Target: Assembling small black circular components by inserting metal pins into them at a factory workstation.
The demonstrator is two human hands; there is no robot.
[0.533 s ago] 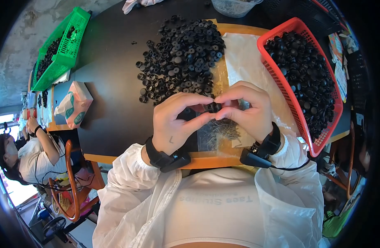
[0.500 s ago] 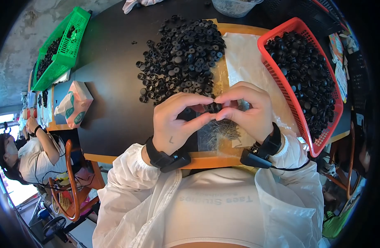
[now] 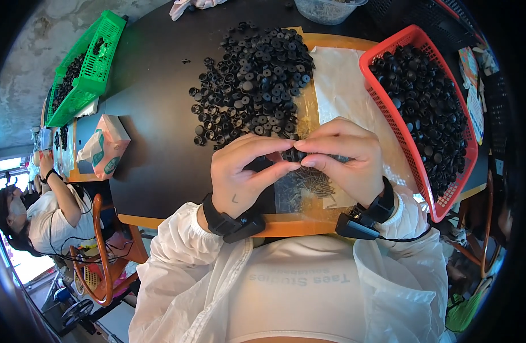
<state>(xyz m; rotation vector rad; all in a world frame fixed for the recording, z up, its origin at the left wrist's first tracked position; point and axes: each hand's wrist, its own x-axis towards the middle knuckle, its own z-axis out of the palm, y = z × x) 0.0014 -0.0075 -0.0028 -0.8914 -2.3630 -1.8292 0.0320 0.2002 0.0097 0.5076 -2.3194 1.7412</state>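
A small round black plastic part (image 3: 289,154) sits between the fingertips of both hands, mostly covered by them. My left hand (image 3: 235,174) pinches it from the left with thumb and forefinger. From the other side, the thumb and forefinger of my right hand (image 3: 351,157) press on it. Whether it is one part or two pieces put together, I cannot tell. Just below the fingers lies a heap of thin metal pins (image 3: 313,184) on clear plastic. Beyond the hands spreads a big pile of black round caps and washer-like discs (image 3: 257,80).
A red basket (image 3: 397,123) full of black round parts stands at the right. Far left are a green basket (image 3: 94,71) and a tissue pack (image 3: 110,146). A clear tub (image 3: 330,12) stands at the back. Another person (image 3: 57,211) sits at the left.
The fingertips of both hands have closed further over the black part, so less of it shows. My right hand has turned slightly, and the whole view has shifted a little.
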